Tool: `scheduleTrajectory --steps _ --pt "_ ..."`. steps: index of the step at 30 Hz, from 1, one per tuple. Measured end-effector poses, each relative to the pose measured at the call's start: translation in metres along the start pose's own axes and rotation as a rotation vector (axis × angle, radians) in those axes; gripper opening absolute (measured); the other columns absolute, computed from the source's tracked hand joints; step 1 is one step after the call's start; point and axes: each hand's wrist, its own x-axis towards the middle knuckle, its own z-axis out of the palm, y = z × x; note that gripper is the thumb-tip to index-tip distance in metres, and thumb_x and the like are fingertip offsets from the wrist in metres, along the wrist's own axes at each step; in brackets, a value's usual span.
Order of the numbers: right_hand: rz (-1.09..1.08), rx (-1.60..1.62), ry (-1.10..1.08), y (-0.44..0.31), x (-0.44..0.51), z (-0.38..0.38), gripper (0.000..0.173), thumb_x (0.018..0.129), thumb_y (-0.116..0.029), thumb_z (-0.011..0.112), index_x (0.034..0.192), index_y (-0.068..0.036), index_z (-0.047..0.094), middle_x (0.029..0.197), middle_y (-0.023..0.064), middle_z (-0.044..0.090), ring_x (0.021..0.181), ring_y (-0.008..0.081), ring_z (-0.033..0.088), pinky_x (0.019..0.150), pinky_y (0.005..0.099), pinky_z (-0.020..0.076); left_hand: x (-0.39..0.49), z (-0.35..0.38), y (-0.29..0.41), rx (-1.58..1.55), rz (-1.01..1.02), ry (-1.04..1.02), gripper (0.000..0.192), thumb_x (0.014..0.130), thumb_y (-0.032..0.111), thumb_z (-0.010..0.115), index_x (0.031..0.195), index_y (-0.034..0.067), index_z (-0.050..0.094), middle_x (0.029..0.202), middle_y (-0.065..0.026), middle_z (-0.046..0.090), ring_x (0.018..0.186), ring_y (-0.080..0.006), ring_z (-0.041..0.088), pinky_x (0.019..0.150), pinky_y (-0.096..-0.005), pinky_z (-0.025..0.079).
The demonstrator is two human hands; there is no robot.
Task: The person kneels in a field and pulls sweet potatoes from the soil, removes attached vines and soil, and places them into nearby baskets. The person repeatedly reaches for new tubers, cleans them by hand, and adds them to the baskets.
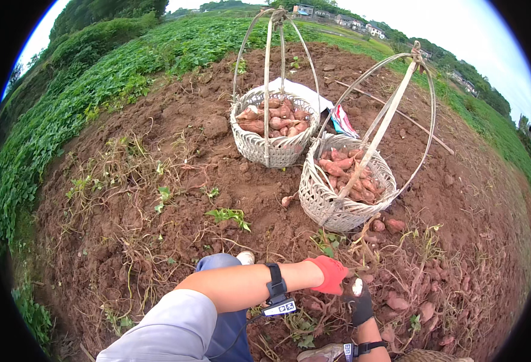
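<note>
My left hand [331, 274], in a red glove, is curled at the near side of the baskets, fingertips among vines and roots; what lies in it is hidden. Close to its right, my right hand [359, 303], in a dark glove, grips what looks like a sweet potato with a white broken end [357, 287]. Dug sweet potatoes [397, 301] lie on the soil to the right of my hands. Beyond them stands a woven basket [322, 210] with a tall handle, holding sweet potatoes [337, 166]. A second such basket [272, 156], also holding them, stands farther left.
A white sack [301, 92] with a coloured printed end lies behind the baskets. A long pole [396, 113] rests on the soil at right. Pulled vines [125, 167] cover ground at left, with leafy green plants beyond. A shoe [322, 352] and a woven rim [428, 356] show at the bottom.
</note>
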Motion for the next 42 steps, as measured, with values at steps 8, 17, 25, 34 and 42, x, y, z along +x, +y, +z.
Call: scheduleTrajectory --steps 8,17,25,34,42 --pt "-0.629 -0.627 0.405 -0.047 -0.023 0.007 0.083 0.066 -0.007 0.088 0.140 -0.005 0.050 0.113 0.0088 0.063 0.100 0.0206 0.064 0.089 0.0377 0.0558 0.026 0.026 0.025 -0.460 0.268 0.054 0.107 0.077 0.033 0.080 0.165 0.010 0.023 0.158 -0.0218 0.046 0.142 -0.0356 0.049 0.117 -0.0430 0.040" --pt "-0.574 -0.579 0.191 -0.090 -0.050 0.036 0.089 0.063 -0.013 0.086 0.142 0.001 0.047 0.131 0.0163 0.056 0.121 0.0310 0.058 0.105 0.0420 0.0483 0.046 0.065 0.027 -0.332 0.271 0.354 0.074 0.084 0.024 0.071 0.151 0.007 0.046 0.153 -0.0228 0.048 0.143 -0.0387 0.045 0.116 -0.0467 0.040" --pt "-0.373 -0.776 -0.129 -0.116 -0.057 0.014 0.078 0.069 -0.015 0.087 0.139 -0.002 0.055 0.131 0.0193 0.060 0.117 0.0341 0.062 0.100 0.0427 0.0512 0.039 0.073 0.027 -0.231 0.207 0.120 0.046 0.088 0.028 0.064 0.128 0.006 0.062 0.118 -0.0217 0.070 0.115 -0.0397 0.066 0.099 -0.0469 0.051" --pt "-0.460 -0.685 0.139 -0.074 -0.056 0.019 0.020 0.092 -0.012 0.072 0.107 0.000 0.065 0.102 0.0172 0.068 0.094 0.0347 0.067 0.087 0.0416 0.0527 0.026 0.054 0.038 -0.386 0.160 -0.030 0.065 0.086 0.047 0.070 0.134 0.004 0.058 0.127 -0.0228 0.068 0.121 -0.0395 0.063 0.103 -0.0449 0.049" --pt "-0.413 -0.607 0.283 -0.060 -0.038 0.021 0.022 0.101 -0.017 0.060 0.113 0.000 0.067 0.109 0.0169 0.072 0.098 0.0326 0.068 0.091 0.0409 0.0515 0.025 0.053 0.039 -0.394 0.035 -0.035 0.082 0.086 0.063 0.066 0.134 -0.002 0.054 0.127 -0.0270 0.066 0.121 -0.0408 0.063 0.102 -0.0457 0.048"
